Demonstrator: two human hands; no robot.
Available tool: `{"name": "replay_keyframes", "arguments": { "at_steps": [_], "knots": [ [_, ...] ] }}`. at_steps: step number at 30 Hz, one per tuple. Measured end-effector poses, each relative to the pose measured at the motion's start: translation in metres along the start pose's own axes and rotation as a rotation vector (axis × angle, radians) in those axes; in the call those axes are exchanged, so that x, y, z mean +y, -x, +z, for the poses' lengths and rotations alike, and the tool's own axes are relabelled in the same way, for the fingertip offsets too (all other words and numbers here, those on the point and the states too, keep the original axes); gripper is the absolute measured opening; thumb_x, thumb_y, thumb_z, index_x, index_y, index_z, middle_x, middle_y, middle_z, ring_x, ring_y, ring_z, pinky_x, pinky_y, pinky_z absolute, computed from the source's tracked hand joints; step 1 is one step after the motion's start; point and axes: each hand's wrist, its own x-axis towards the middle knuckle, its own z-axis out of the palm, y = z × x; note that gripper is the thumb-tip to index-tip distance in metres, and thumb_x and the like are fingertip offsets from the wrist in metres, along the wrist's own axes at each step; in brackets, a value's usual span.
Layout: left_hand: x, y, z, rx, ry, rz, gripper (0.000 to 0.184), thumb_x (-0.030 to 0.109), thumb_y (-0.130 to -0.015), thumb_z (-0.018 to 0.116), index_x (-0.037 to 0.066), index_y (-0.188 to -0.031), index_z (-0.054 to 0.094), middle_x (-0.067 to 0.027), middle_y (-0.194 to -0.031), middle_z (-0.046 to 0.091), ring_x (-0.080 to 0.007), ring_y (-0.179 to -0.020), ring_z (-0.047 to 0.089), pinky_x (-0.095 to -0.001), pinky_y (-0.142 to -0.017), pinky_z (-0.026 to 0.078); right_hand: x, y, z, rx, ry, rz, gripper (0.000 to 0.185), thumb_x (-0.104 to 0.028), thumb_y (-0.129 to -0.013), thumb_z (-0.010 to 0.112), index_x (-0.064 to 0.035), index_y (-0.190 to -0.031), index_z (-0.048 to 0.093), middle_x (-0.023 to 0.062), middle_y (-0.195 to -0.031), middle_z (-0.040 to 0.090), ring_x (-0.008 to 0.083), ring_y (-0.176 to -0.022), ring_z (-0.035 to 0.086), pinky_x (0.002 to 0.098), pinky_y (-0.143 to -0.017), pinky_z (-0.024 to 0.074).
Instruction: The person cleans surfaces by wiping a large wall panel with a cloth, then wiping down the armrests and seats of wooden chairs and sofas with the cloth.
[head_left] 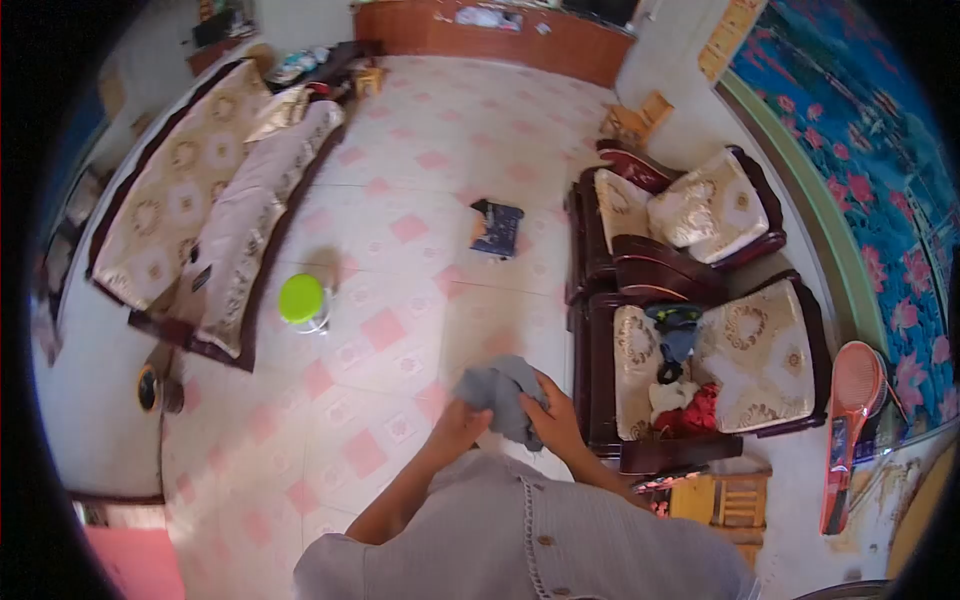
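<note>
A crumpled grey cloth (510,395) is bunched up in front of my body, held between both hands. My left hand (461,428) grips its lower left side, with the fingers partly hidden behind the fabric. On the right edge, my right hand (553,412) has its thumb over the cloth and its fingers closed around it. The cloth hangs in the air above the tiled floor (380,330). Farther ahead on the floor lies a dark blue flat item (497,228) that looks like a printed bag or packet.
A clear container with a green lid (301,298) stands on the floor to the left. A long cushioned sofa (190,200) lines the left side. Two armchairs (760,350) stand at right, the nearer holding red cloth (690,412). A red racket (852,385) leans by the wall.
</note>
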Motion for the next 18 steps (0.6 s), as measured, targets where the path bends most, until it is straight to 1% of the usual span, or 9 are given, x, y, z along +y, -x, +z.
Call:
{"name": "replay_keyframes", "arguments": {
  "at_steps": [2,3,5,6,7,9,11,14,18],
  "knots": [
    [0.039,-0.071,-0.016,0.03,0.087,-0.326,0.051,0.023,-0.097,0.056,0.002,-0.139,0.035,-0.0109,-0.131,0.05,-0.0187,-0.121,0.047,-0.0336,-0.103,0.037,-0.029,-0.06,-0.013,-0.102,0.179,-0.064,0.045,-0.014,-0.092,0.059,0.0006,-0.133,0.047,0.0177,-0.123,0.06,0.0235,-0.112,0.059,0.0317,-0.095,0.044],
    [0.052,-0.107,-0.023,-0.004,0.087,-0.351,0.051,0.023,-0.097,0.056,0.002,-0.139,0.035,-0.0109,-0.131,0.05,-0.0187,-0.121,0.047,-0.0336,-0.103,0.037,-0.034,-0.087,-0.021,-0.072,0.175,-0.035,0.045,-0.014,-0.092,0.059,0.0006,-0.133,0.047,0.0177,-0.123,0.06,0.0235,-0.112,0.059,0.0317,-0.095,0.044],
    [0.075,-0.178,-0.031,0.026,-0.123,0.002,0.041,0.022,-0.093,0.061,-0.002,-0.123,0.05,-0.0099,-0.104,0.063,-0.0163,-0.095,0.059,-0.0308,-0.084,0.048,-0.037,-0.138,-0.042,-0.119,0.165,0.042,0.045,-0.015,-0.093,0.058,-0.0002,-0.133,0.046,0.0196,-0.125,0.059,0.0266,-0.113,0.059,0.0324,-0.094,0.0443],
    [0.088,-0.21,-0.039,-0.049,-0.127,-0.119,0.039,0.021,-0.092,0.062,-0.001,-0.122,0.051,-0.0106,-0.105,0.064,-0.0151,-0.094,0.059,-0.0302,-0.082,0.048,-0.016,-0.161,-0.052,-0.036,0.148,-0.018,0.046,-0.012,-0.091,0.06,-0.0036,-0.134,0.048,0.0115,-0.112,0.065,0.0107,-0.092,0.059,0.0278,-0.081,0.0488],
    [0.087,-0.243,-0.046,-0.069,-0.131,-0.131,0.039,0.021,-0.092,0.062,-0.001,-0.122,0.051,-0.0106,-0.105,0.064,-0.0151,-0.094,0.059,-0.0302,-0.082,0.048,-0.009,-0.184,-0.064,-0.018,0.139,-0.004,0.046,-0.012,-0.091,0.06,-0.0036,-0.134,0.048,0.0115,-0.112,0.065,0.0107,-0.092,0.059,0.0278,-0.081,0.0488],
    [0.08,-0.304,-0.057,-0.134,-0.207,-0.26,0.039,0.018,-0.091,0.062,0.0,-0.124,0.05,-0.0125,-0.105,0.064,-0.0172,-0.095,0.06,-0.0317,-0.083,0.048,0.006,-0.23,-0.093,0.095,0.162,0.206,0.045,-0.014,-0.091,0.06,-0.0026,-0.133,0.048,0.0185,-0.118,0.063,0.0249,-0.105,0.062,0.0325,-0.091,0.0466],
    [0.076,-0.367,-0.051,-0.083,-0.184,-0.243,0.039,0.018,-0.091,0.062,-0.001,-0.122,0.05,-0.0137,-0.103,0.064,-0.0187,-0.093,0.06,-0.0327,-0.083,0.048,0.024,-0.277,-0.131,0.127,0.094,0.28,0.046,-0.014,-0.089,0.062,-0.0032,-0.133,0.05,0.0174,-0.115,0.065,0.0243,-0.103,0.063,0.0326,-0.09,0.0472],
    [0.053,-0.463,-0.039,-0.037,-0.176,-0.206,0.035,0.018,-0.09,0.062,-0.001,-0.117,0.05,-0.0159,-0.1,0.063,-0.0219,-0.09,0.061,-0.0342,-0.081,0.048,0.067,-0.347,-0.199,0.246,0.246,0.07,0.045,-0.014,-0.088,0.063,-0.0035,-0.13,0.052,0.018,-0.118,0.063,0.0242,-0.107,0.063,0.0328,-0.091,0.047],
    [0.034,-0.6,-0.017,0.077,-0.233,-0.131,0.029,0.017,-0.09,0.061,0.001,-0.109,0.048,-0.0182,-0.097,0.061,-0.0259,-0.087,0.061,-0.0356,-0.077,0.047,0.072,-0.473,-0.266,0.193,0.256,0.171,0.045,-0.015,-0.088,0.061,-0.0014,-0.13,0.051,0.0195,-0.119,0.063,0.025,-0.109,0.062,0.0338,-0.092,0.0463]
  ]
}}
